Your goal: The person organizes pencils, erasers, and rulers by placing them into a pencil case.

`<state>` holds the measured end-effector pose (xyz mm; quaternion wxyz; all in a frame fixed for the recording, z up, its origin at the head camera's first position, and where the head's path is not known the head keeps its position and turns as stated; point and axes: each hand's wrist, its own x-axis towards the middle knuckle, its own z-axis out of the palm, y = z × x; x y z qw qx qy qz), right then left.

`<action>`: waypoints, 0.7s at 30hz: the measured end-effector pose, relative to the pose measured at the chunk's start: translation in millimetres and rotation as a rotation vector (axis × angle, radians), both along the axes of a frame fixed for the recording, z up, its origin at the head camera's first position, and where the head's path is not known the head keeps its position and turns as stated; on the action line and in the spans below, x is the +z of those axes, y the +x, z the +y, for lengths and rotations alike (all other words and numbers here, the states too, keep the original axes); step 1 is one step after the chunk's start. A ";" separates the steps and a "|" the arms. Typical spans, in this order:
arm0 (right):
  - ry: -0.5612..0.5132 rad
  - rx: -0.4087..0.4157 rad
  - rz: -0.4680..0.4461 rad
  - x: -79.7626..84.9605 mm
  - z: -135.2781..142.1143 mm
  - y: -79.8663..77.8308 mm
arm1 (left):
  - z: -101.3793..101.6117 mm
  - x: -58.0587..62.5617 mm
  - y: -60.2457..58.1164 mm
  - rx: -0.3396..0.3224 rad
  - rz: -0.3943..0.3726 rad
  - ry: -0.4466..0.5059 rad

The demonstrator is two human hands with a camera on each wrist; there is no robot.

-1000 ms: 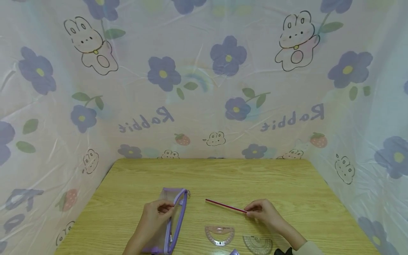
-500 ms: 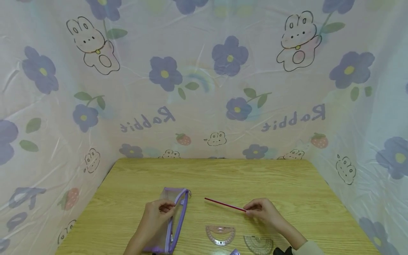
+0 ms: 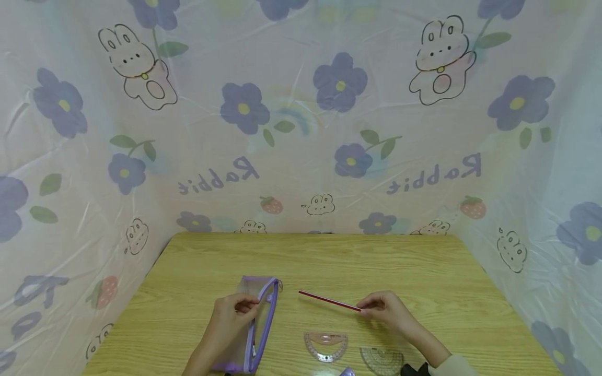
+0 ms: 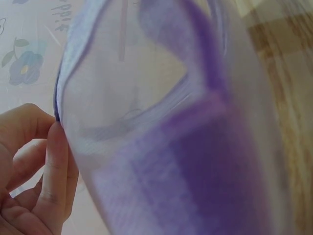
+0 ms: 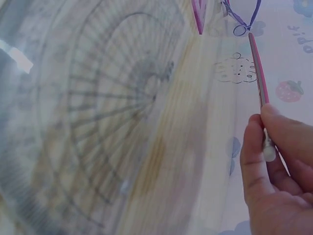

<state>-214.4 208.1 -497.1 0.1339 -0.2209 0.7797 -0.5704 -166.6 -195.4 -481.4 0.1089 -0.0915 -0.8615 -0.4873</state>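
Note:
My left hand pinches the edge of a see-through pencil case with purple trim, its zipped mouth parted. In the left wrist view the fingertips grip the purple-edged rim of the case. To the right, my right hand pinches a red-striped pencil near one end, its other end toward the case. The right wrist view shows a white eraser at the held end of the pencil. Something small lies inside the case, mostly hidden behind the film.
A protractor with an orange-pink tint and a clear protractor lie on the wooden table near me. A small purple item and a black object show at the bottom edge. A rabbit-print cloth surrounds the table.
My right hand has moved slightly to the left and up in the head view, bringing the pencil nearer the case. The left hand keeps its hold on the case.

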 end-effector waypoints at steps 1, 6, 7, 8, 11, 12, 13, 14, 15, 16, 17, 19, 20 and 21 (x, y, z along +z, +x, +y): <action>0.006 -0.005 -0.002 0.0 -0.6 0.0 | 0.2 0.1 0.2 0.003 -0.002 0.004; 0.019 -0.013 -0.008 1.0 -2.9 -0.3 | 0.2 0.5 0.8 0.001 -0.001 0.008; 0.019 -0.013 -0.012 1.4 -3.4 -0.1 | 0.1 0.3 0.9 0.000 0.000 0.009; 0.013 -0.008 -0.013 1.8 -3.9 0.0 | 0.0 0.2 0.8 0.000 0.001 0.008; 0.008 0.001 -0.005 3.1 -5.6 0.3 | 0.0 -0.2 0.9 0.003 0.004 0.009; 0.006 0.008 0.004 3.4 -6.3 0.3 | 0.1 -0.3 0.9 0.004 0.005 0.010; 0.005 0.016 0.016 3.8 -7.0 0.3 | 0.2 -0.3 1.0 0.005 0.005 0.012; 0.003 0.022 0.025 4.2 -7.7 0.2 | 0.2 -0.3 1.0 0.007 0.005 0.012; 0.004 0.027 0.033 4.5 -8.3 0.0 | 0.3 -0.3 1.1 0.008 0.004 0.012; 0.003 0.036 0.040 4.6 -8.9 -0.2 | 0.5 -0.3 1.1 0.010 0.003 0.012; 0.005 0.039 0.048 4.7 -9.5 -0.5 | 0.6 -0.3 1.2 0.011 0.002 0.012; 0.010 0.041 0.048 4.9 -10.3 -1.3 | 0.8 -0.4 1.1 0.013 -0.001 0.016; 0.013 0.040 0.045 5.0 -10.7 -1.7 | 0.9 -0.4 1.0 0.013 -0.001 0.017; 0.018 0.038 0.044 5.0 -11.0 -2.2 | 0.9 -0.5 1.0 0.013 -0.001 0.019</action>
